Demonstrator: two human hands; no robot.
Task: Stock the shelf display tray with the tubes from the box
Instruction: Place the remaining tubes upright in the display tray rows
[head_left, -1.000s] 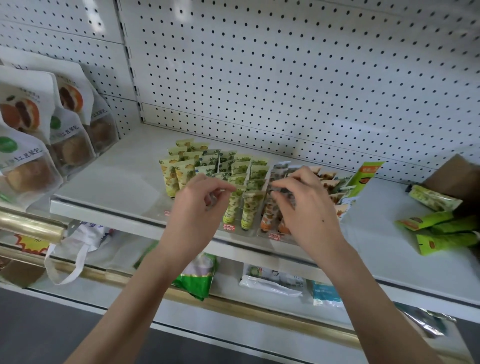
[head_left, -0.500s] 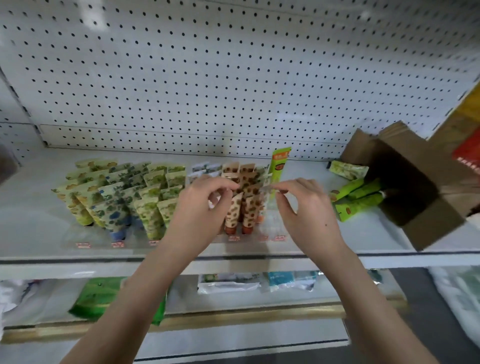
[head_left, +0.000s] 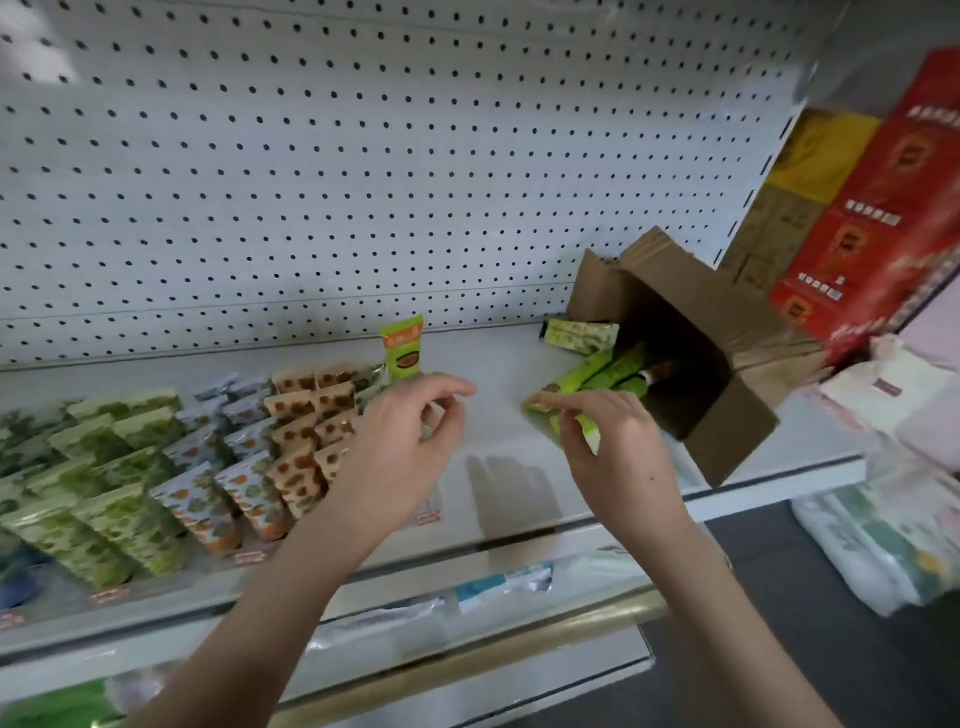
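Observation:
A clear display tray (head_left: 156, 584) on the white shelf holds rows of upright patterned tubes (head_left: 291, 462); its rightmost lane has one green tube (head_left: 401, 345) standing at the back. An open cardboard box (head_left: 727, 426) lies on its side at the right, with several green tubes (head_left: 608, 369) spilling from it. My right hand (head_left: 618, 452) is over the nearest green tube (head_left: 587, 434), fingers and thumb pinching its flat end while it lies on the shelf. My left hand (head_left: 410, 441) hovers by the tray's right lane, loosely curled and holding nothing.
A paler patterned tube (head_left: 582, 335) lies behind the green ones. Red and yellow cartons (head_left: 872, 208) are stacked at the far right, white packs (head_left: 893, 519) below them. Pegboard (head_left: 363, 156) backs the shelf; bagged goods (head_left: 498, 587) lie on the lower shelf.
My view has swung right. My right hand left the tray and moved right onto the green tubes by the box. My left hand stayed near the tray's right side.

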